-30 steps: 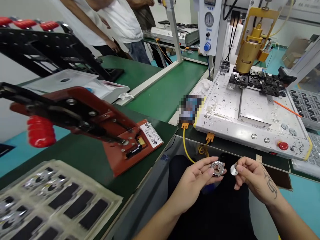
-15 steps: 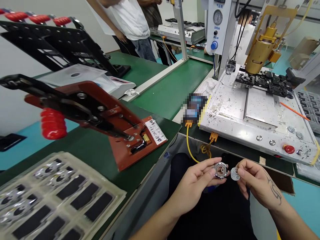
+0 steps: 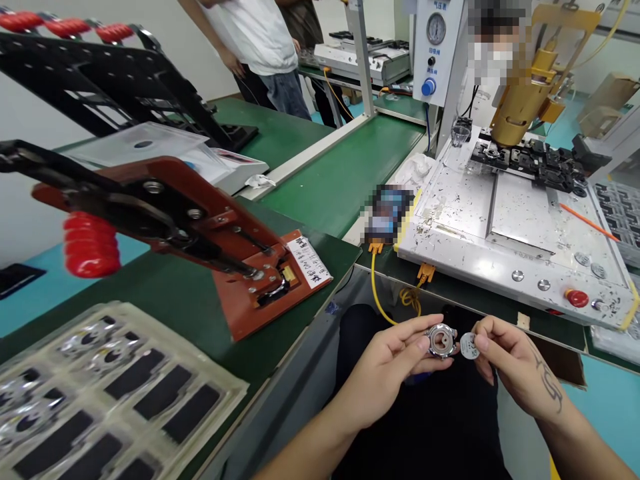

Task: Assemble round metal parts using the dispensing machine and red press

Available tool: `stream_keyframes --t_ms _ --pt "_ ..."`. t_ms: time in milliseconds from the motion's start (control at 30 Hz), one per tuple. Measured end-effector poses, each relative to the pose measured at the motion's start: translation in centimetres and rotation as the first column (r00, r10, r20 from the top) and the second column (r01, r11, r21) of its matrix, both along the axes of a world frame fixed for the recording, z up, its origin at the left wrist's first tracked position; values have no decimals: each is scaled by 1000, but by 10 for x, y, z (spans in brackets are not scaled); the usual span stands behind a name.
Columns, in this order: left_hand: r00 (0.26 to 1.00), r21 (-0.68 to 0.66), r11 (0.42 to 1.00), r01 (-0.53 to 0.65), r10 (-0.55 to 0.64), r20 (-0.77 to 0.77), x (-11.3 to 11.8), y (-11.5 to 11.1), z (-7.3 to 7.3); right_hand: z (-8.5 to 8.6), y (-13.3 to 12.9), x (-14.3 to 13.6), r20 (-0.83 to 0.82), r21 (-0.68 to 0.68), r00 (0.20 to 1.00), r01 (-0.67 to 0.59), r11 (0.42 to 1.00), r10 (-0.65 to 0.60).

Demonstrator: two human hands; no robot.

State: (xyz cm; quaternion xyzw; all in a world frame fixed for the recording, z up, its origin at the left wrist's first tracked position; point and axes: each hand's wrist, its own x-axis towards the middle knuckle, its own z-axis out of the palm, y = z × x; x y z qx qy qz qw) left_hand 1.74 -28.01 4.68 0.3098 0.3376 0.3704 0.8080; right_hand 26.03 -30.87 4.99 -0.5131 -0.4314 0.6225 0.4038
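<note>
The device (image 3: 390, 217) just left of the white machine (image 3: 520, 213) is pixelated mush, can't make it out. The tray (image 3: 235, 390) way off to the machine's left gets chopped by the edge. In front of the machine, left fingers (image 3: 417, 351) cover part of the metal ring (image 3: 442, 329), and whatever's marked on the metal disc (image 3: 469, 347) is too tiny to read.

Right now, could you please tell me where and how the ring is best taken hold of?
Probably take the ring by its outer rim, from the left, as the left hand does: it is round and its opening faces the camera, so a rim grip leaves that uncovered. The disc in the right hand sits close on its right, making that side tighter.
</note>
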Motion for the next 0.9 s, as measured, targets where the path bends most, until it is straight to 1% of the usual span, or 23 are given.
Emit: stream_keyframes --t_ms 267,433,567,667,800,900 --pt "1000 15 1000 0 0 -4 0 -1 1 -3 -1 2 52 25 999 -4 1000 3" --pt "1000 28 1000 -5 5 -16 1 -2 4 6 0 -4 83 50 996 9 999 -13" --pt "1000 48 999 -17 17 -8 2 -3 10 14 4 -9 109 105 993 23 994 -34" --pt "1000 48 999 -20 20 -4 2 -3 13 17 5 -11 135 147 990 15 989 -35" --pt "1000 44 999 -24 23 10 3 -2 13 17 5 -13 136 135 989 30 990 -49" --pt "1000 64 998 -17 16 14 5 -1 11 18 6 -18 121 121 992 19 992 -34"
